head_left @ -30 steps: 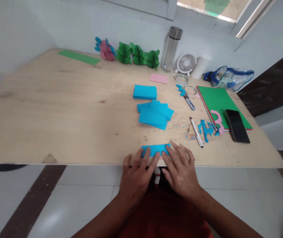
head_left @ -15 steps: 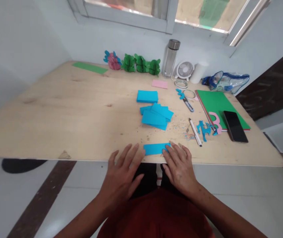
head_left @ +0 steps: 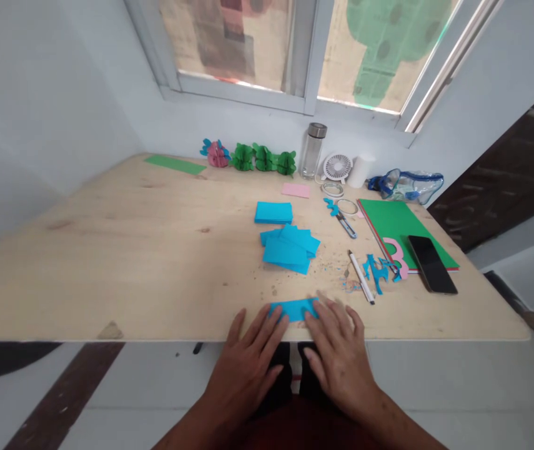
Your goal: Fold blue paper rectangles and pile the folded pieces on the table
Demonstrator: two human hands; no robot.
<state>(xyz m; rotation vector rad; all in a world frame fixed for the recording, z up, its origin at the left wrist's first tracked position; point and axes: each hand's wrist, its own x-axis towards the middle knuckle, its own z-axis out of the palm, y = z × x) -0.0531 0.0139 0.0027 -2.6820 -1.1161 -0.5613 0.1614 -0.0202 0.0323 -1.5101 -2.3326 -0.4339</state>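
A narrow blue paper strip (head_left: 294,309) lies at the table's front edge between my hands. My left hand (head_left: 249,356) rests with spread fingers, its fingertips on the strip's left end. My right hand (head_left: 339,350) lies with fingers apart over the strip's right end. Beyond the strip are several loose, overlapping blue papers (head_left: 288,250), and behind them a neat blue stack (head_left: 273,212). To the right lie a white pen (head_left: 361,277), blue paper scraps (head_left: 380,273) and a pink cutout (head_left: 394,255).
A phone (head_left: 432,264) lies on green sheets (head_left: 402,225) at the right. A cutter (head_left: 346,225), tape rolls (head_left: 332,189), a fan (head_left: 337,167), a bottle (head_left: 312,151), a clear pouch (head_left: 411,185) and green paper figures (head_left: 263,158) stand or lie further back.
My left hand has moved right onto the strip's left end. The view has tilted up, so the table sits lower and more of the window shows.
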